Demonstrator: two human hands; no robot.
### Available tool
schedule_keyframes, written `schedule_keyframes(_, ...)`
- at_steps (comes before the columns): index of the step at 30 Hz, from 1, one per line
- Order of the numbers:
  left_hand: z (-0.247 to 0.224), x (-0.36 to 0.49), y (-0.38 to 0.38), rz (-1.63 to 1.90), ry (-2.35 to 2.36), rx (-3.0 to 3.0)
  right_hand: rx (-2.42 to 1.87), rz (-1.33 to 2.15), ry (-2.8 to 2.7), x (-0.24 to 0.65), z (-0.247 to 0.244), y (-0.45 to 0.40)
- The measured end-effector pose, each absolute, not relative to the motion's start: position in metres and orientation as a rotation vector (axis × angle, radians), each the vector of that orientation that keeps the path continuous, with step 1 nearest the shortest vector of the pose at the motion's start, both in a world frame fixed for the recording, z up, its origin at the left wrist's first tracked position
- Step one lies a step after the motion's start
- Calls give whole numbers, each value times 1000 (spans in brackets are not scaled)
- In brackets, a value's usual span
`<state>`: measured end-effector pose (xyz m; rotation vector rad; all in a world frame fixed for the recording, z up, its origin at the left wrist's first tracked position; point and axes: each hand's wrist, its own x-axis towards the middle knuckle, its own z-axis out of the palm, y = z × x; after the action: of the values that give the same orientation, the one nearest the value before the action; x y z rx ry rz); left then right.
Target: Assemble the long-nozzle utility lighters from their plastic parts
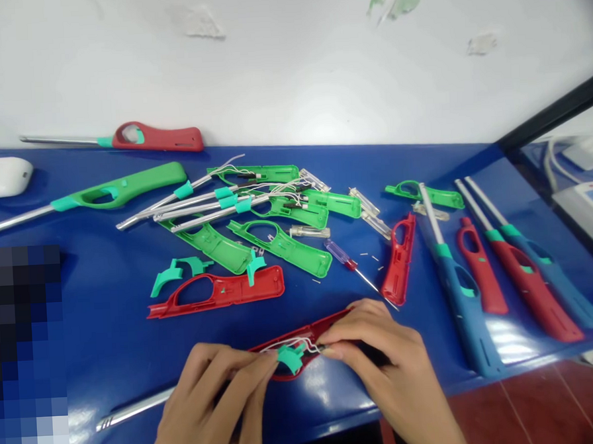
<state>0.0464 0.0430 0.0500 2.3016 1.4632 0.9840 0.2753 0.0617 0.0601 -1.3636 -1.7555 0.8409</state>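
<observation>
An opened red casing half (323,324) of a gas lighter lies at the front of the blue table, its metal barrel (132,413) pointing left. My left hand (211,399) is closed over its neck, fingertips against the teal trigger (290,359). Between thumb and forefinger, my right hand (383,356) pinches a small black igniter part (322,348) with thin white wires (303,340) running to it. The neck of the casing is hidden under my left hand. Just behind lies another red casing half (250,285), with a loose teal trigger (255,266) on it.
Green casing halves (298,252), wired metal barrels (201,217) and clear fuel tanks (311,232) are heaped mid-table. A screwdriver (342,254) lies near small screws. Whole lighters (462,306) stand right; a green lighter (140,184) and white case (3,176) lie left.
</observation>
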Motion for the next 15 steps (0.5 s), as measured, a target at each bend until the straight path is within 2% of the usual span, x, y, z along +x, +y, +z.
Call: schedule_keyframes(15, 52, 51, 42, 997, 1373, 2247, -1339, 903, -1689, 278, 59, 61)
